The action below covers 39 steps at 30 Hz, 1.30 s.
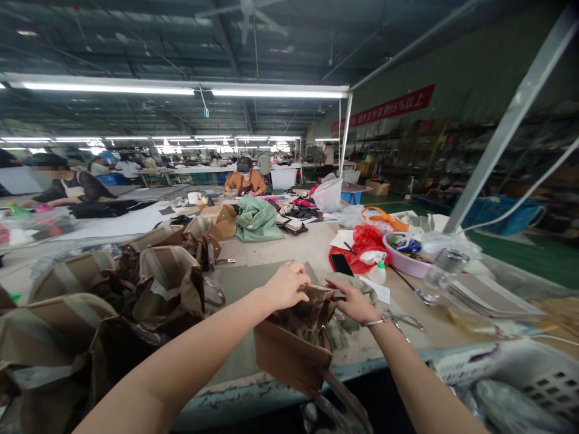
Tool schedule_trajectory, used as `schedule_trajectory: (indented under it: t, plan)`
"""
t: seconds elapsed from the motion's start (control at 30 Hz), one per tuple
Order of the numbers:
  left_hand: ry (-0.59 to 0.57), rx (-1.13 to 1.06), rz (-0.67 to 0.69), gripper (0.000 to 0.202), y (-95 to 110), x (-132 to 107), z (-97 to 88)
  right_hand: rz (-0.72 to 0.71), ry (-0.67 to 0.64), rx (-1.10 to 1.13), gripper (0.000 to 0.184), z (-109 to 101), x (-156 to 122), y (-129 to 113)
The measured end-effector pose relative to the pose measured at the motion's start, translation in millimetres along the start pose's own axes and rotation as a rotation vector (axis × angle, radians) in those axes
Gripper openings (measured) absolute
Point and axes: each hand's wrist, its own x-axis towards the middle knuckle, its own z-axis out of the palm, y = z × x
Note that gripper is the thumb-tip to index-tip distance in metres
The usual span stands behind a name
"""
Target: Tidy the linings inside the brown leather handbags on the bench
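Observation:
A brown handbag (292, 355) stands before me at the table's front edge, its strap (346, 401) hanging down over the edge. My left hand (289, 288) bends its fingers over the bag's far upper rim, with thumb and fingers closed on the material. On the right side of the same rim, my right hand (355, 300) grips the edge between thumb and fingers. Dark brown lining shows between the hands. Part of the rim is hidden under my fingers. Several similar brown bags (169, 277) stand open to the left of my left arm.
Scissors (407, 322), a black phone (341, 265), a small bottle (378, 272), a glass jar (446, 274) and a pink basin (409, 259) lie to the right. A green cloth bundle (257, 218) sits farther back. A white crate (520, 374) stands at front right. Co-workers sit across the table.

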Motion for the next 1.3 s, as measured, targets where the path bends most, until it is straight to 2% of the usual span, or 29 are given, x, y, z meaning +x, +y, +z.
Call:
schedule_trajectory:
  t: [0.1, 0.2, 0.33, 0.5, 0.87, 0.97, 1.07, 1.3]
  plan:
    - [-0.013, -0.028, 0.032, 0.022, -7, 8, 10.5, 0.004, -0.063, 0.162, 0.057, -12, -9, -7]
    - [0.002, -0.063, 0.038, 0.02, -13, 11, 15.7, -0.001, -0.05, 0.178, 0.045, -16, -10, -12]
    - [0.016, -0.088, 0.036, 0.019, -15, 12, 19.2, 0.002, 0.045, 0.154, 0.042, -5, 2, -14]
    - [0.033, -0.076, 0.059, 0.014, -14, 12, 19.9, -0.033, 0.086, 0.198, 0.026, 6, 12, -16]
    - [0.053, -0.095, 0.063, 0.004, -14, 12, 25.4, -0.057, 0.158, 0.149, 0.018, 6, 13, -18]
    - [0.073, -0.09, 0.082, 0.015, -12, 11, 24.3, -0.086, 0.177, 0.124, 0.018, 7, 13, -21]
    - [0.044, -0.09, 0.115, 0.026, -10, 12, 24.9, -0.092, 0.189, 0.1, 0.017, 7, 13, -22]
    - [0.033, -0.085, 0.144, 0.017, -6, 20, 27.5, -0.077, 0.219, 0.081, 0.018, 8, 12, -22]
